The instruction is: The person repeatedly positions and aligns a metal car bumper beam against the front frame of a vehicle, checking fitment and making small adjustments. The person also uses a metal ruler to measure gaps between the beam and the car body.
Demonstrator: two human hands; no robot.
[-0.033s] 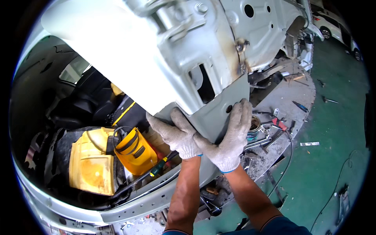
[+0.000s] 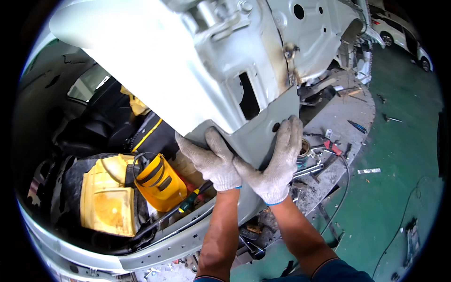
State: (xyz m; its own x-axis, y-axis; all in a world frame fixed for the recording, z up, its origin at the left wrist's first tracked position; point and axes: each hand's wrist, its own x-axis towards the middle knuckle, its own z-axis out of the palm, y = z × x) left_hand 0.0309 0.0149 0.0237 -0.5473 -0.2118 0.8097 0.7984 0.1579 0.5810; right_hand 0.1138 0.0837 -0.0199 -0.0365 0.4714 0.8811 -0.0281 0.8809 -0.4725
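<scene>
1. Hardly anything has moved just now: the left hand (image 2: pixel 210 162) and right hand (image 2: pixel 273 176) keep their places on the grey sheet-metal panel (image 2: pixel 251 143); only the outlook has shifted slightly. I'd judge the panel is being held steady.
2. It meets the lower edge of the pale vehicle body (image 2: pixel 197 87); I can't tell whether it tucks underneath.
3. Both sets of gloved fingers are stretched out across the metal.
4. The cabin (image 2: pixel 40 110) holds a yellow moulded block (image 2: pixel 109 195) and a yellow-orange shell (image 2: pixel 164 185).
5. An open tin (image 2: pixel 304 151) stands beyond the right hand, contents unclear.
</scene>
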